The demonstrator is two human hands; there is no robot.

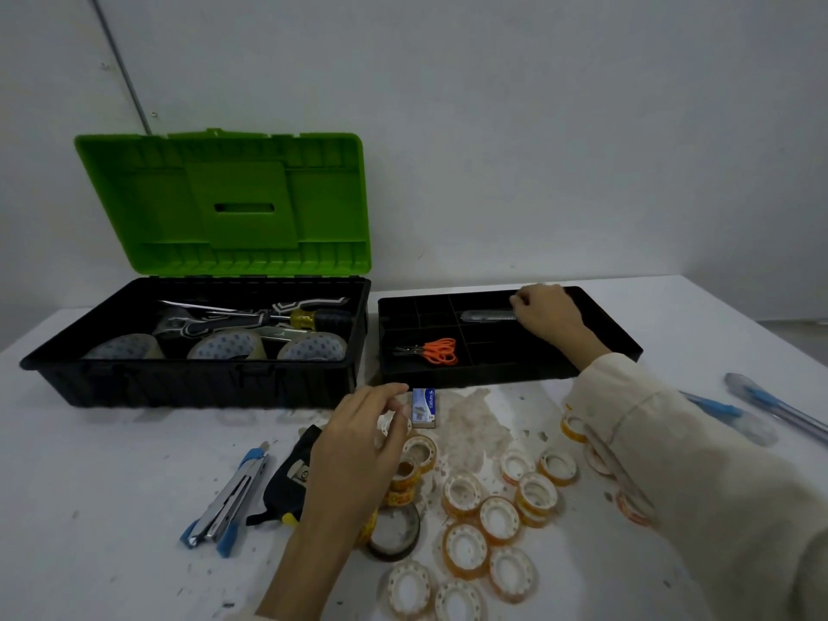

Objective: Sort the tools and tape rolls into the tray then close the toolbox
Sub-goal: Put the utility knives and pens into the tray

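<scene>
A black compartment tray (605, 327) lies right of the open toolbox (201, 378), whose green lid (224, 199) stands upright. Orange scissors (437, 350) lie in a front-left compartment. A grey utility knife (486, 315) lies in a back compartment, and my right hand (544, 313) grips its right end with curled fingers. Several small tape rolls (499, 517) are scattered on the table in front. My left hand (358, 445) hovers over them and pinches one small white roll (396, 424) between thumb and fingers.
The toolbox holds big tape rolls (224, 345), a yellow-handled screwdriver (309, 318) and other tools. On the table lie blue cutters (228, 499), a black pouch-like item (289, 479), a blue staple box (423, 407), a dark tape roll (396, 533) and blue pens (761, 405).
</scene>
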